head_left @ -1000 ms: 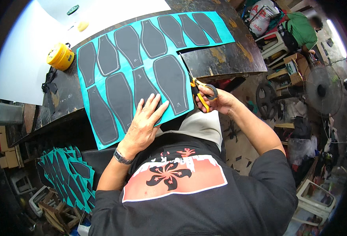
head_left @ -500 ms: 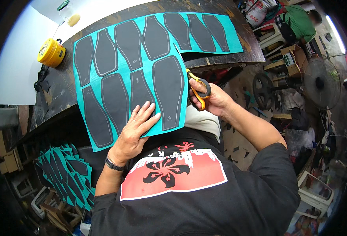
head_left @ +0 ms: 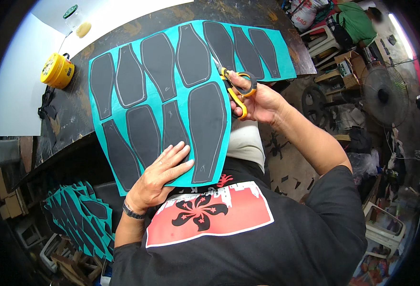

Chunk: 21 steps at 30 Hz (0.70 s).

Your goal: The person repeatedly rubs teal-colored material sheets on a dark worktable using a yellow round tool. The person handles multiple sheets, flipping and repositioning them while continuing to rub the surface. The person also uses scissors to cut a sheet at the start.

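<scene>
A large teal sheet (head_left: 110, 112) bears several dark grey, sole-like shapes with pale outlines and small handwritten marks. It lies partly on the table and hangs over its near edge toward my lap. My left hand (head_left: 155, 180) grips its near edge, fingers stretched over the top, the thumb apparently underneath. Yellow-and-black scissors (head_left: 241, 104) sit in my right hand (head_left: 262, 103), fingers wrapped through the handles. Their blades reach into a slit in the sheet, between the large shape on the near right and the top-right group. The blade tips are hard to make out.
On the dark table (head_left: 71, 112) stand a yellow tub (head_left: 57, 71) and a clear jar (head_left: 79, 24) with a green lid. Similar teal pieces (head_left: 79, 217) are heaped low on the left. To the right are a fan (head_left: 385, 97), a white stool (head_left: 384, 229) and a person in green (head_left: 355, 24).
My right hand has pushed the scissors farther into the slit, away from me. The sheet and my left hand appear lower in the picture, the left hand still at the same spot.
</scene>
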Each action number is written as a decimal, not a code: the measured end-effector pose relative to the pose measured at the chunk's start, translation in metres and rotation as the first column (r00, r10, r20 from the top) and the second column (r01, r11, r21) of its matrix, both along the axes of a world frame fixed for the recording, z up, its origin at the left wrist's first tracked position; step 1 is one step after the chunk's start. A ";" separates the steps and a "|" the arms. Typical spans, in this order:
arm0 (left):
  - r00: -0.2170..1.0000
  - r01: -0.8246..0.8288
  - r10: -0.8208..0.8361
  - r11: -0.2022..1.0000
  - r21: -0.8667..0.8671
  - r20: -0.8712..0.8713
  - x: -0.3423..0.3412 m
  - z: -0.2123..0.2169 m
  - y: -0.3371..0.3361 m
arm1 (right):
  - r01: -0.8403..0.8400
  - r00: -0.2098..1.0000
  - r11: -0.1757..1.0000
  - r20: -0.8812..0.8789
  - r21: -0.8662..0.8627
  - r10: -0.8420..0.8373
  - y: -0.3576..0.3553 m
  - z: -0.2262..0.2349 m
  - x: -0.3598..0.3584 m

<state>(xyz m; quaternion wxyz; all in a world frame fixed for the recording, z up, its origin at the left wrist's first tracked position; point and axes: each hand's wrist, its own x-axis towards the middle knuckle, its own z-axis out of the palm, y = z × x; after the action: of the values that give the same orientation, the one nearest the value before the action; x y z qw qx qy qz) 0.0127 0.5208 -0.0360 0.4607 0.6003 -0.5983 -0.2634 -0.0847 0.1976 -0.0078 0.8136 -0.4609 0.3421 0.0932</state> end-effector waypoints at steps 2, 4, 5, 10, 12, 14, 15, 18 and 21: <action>1.000 -0.003 0.003 1.000 -0.002 -0.016 0.000 0.002 0.003 | 0.002 0.999 1.000 -0.041 -0.024 -0.003 -0.002 0.001 0.003; 1.000 -0.007 0.007 1.000 0.004 -0.018 -0.001 0.003 0.005 | -0.008 1.000 0.999 -0.022 -0.034 0.008 0.002 -0.002 0.003; 1.000 -0.009 0.009 1.000 0.008 -0.016 -0.001 0.004 0.005 | 0.026 0.998 0.997 -0.049 -0.067 -0.029 0.005 -0.003 0.002; 1.000 -0.014 0.014 1.000 0.017 -0.018 0.000 0.005 0.008 | -0.024 0.997 0.994 -0.074 -0.103 0.017 0.003 -0.005 0.004; 1.000 -0.010 0.011 1.000 0.020 -0.018 0.003 0.007 0.011 | -0.037 0.995 0.998 -0.099 -0.057 0.031 -0.010 -0.002 0.012; 1.000 0.012 -0.012 1.000 0.011 -0.015 0.005 0.009 0.012 | -0.078 0.995 0.997 -0.064 -0.006 0.077 -0.021 -0.001 0.022; 1.000 0.018 -0.018 1.000 0.000 -0.006 0.006 0.009 0.013 | -0.067 0.997 0.998 -0.028 -0.003 0.067 -0.023 -0.001 0.026; 1.000 0.013 -0.013 1.000 -0.015 -0.006 0.006 0.010 0.013 | -0.070 0.997 0.995 -0.035 -0.076 0.068 -0.021 -0.006 0.032; 1.000 0.018 -0.017 0.999 -0.029 0.022 0.007 0.011 0.014 | -0.037 0.997 0.993 -0.067 -0.115 0.029 -0.017 -0.010 0.040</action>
<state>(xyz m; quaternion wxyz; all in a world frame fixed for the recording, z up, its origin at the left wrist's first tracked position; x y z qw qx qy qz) 0.0193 0.5348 -0.0245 0.4605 0.5912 -0.6124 -0.2520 -0.0452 0.1807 -0.0175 0.7723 -0.5096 0.3654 0.1016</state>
